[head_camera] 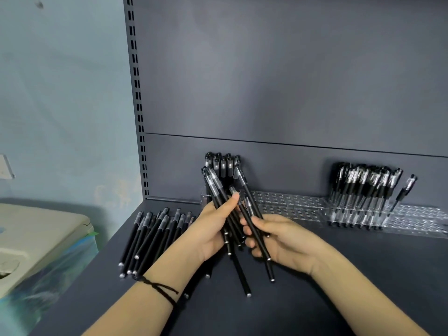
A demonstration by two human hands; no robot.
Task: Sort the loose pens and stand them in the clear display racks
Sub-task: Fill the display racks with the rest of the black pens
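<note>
My left hand [213, 230] is gripping a bunch [217, 190]; my right hand [284, 241] is pinching one pen [269, 269]. Beyond them, racks [286, 202] are only partly filling up; left, a pile [150, 236] is waiting.

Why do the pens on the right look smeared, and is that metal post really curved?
Head view: the racked pens at right are blurred, probably by camera motion; the slotted post bows through wide-angle distortion; lighting is soft, shadows faint.

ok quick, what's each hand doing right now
left hand: grips a bundle of black pens, fingers curled round it.
right hand: holds a single black pen between thumb and fingers.
</note>
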